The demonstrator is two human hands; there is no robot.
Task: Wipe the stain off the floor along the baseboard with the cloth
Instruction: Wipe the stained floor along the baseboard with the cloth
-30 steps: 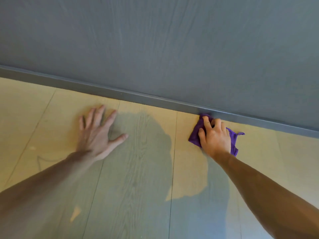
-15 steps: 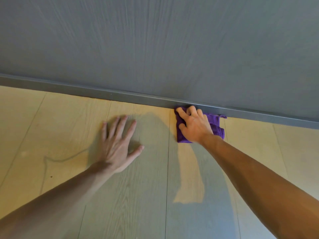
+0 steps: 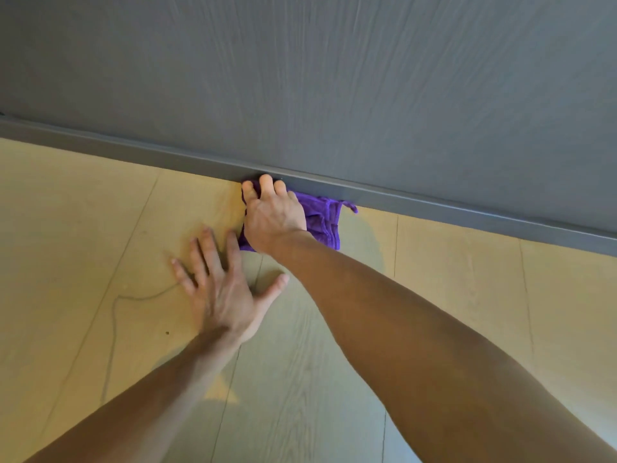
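Note:
A crumpled purple cloth [image 3: 322, 222] lies on the light wooden floor [image 3: 450, 295], pushed up against the grey baseboard [image 3: 434, 198]. My right hand [image 3: 272, 217] presses down on the cloth's left part, fingertips touching the baseboard. My left hand [image 3: 222, 289] rests flat on the floor just in front of the cloth, fingers spread, holding nothing. No stain is visible; the floor under the cloth and hand is hidden.
A dark grey wall [image 3: 334, 78] rises above the baseboard. Plank seams run across the floor, and a thin dark curved line [image 3: 133, 297] lies on the floor left of my left hand. Shadows of my arms fall on the planks.
My right hand has slid the cloth leftward along the baseboard, closer to my left hand. My left hand has stayed flat on the floor.

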